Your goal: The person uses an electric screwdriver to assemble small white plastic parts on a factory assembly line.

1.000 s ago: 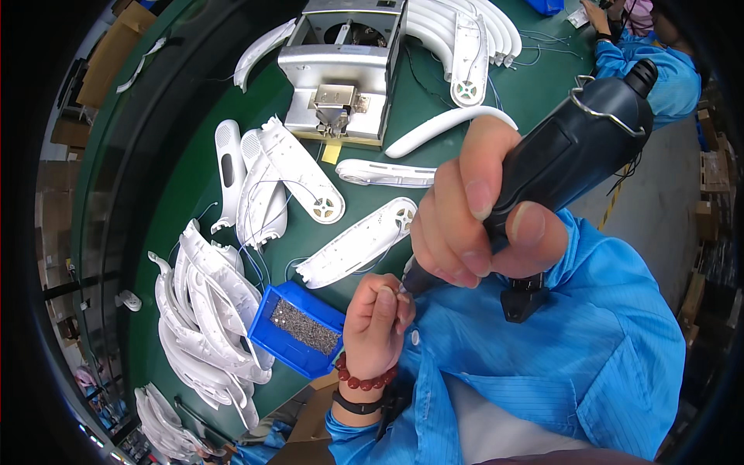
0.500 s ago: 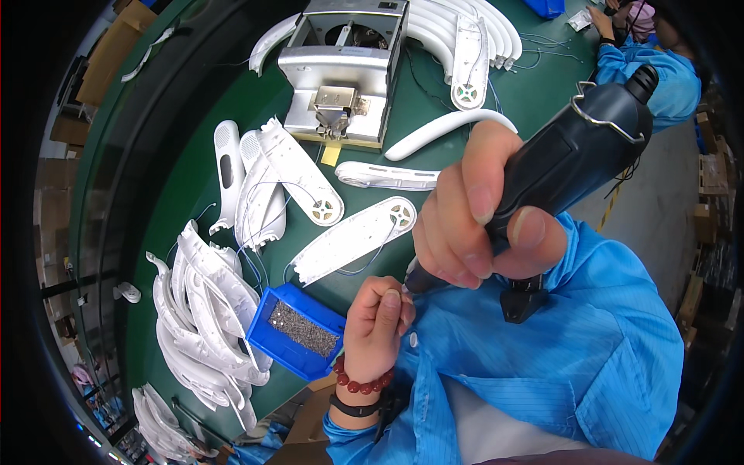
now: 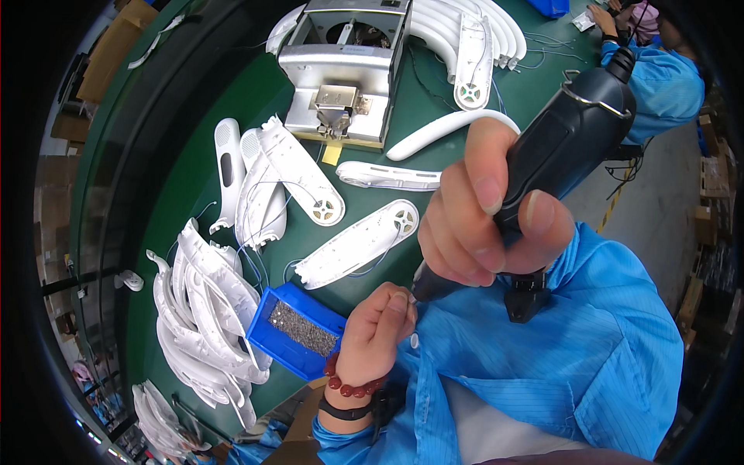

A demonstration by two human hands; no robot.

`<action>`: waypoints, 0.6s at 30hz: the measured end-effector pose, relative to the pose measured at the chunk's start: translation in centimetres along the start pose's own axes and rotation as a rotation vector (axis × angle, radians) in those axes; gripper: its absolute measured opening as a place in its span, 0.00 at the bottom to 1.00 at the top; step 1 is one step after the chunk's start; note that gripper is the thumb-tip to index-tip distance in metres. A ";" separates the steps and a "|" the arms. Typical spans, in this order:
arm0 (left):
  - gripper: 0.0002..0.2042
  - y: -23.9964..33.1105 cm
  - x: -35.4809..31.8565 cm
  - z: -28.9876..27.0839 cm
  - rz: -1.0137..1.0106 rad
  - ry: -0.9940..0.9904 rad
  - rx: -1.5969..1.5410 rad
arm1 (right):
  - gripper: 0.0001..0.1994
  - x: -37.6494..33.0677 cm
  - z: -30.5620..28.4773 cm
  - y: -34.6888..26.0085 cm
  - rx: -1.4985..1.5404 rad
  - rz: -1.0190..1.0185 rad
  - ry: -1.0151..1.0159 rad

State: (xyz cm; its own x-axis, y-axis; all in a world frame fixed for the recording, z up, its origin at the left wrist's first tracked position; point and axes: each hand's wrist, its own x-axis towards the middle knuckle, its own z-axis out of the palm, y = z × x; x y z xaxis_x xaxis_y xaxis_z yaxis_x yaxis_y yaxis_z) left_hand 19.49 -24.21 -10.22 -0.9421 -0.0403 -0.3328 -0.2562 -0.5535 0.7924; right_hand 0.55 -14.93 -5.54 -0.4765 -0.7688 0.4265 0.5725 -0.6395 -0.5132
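- A grey metal fixture [image 3: 345, 74] stands at the far side of the green table [image 3: 194, 132].
- White curved plastic shells [image 3: 205, 310] lie in a pile on the left — beside a blue tray of small screws [image 3: 298, 329].
- Another person in a blue coat [image 3: 659, 77] works at the top right.

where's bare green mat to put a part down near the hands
Bare mat lies left of the metal fixture, above the upright white shells. A smaller strip runs between the blue screw bin and the long shell. The white shell pile at left is crowded.
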 end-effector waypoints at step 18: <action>0.30 3.7 4.0 -2.5 0.035 0.334 1.912 | 0.08 -0.1 -5.0 2.8 -0.696 -0.080 0.131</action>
State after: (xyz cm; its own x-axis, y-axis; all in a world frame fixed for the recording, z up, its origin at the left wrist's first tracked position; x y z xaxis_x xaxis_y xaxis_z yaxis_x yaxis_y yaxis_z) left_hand 15.36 -28.55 -9.89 -0.9378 -0.2890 -0.1923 -0.3185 0.9367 0.1453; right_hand -1.15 -16.65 -10.71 -0.6004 -0.6854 0.4120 -0.0054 -0.5117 -0.8592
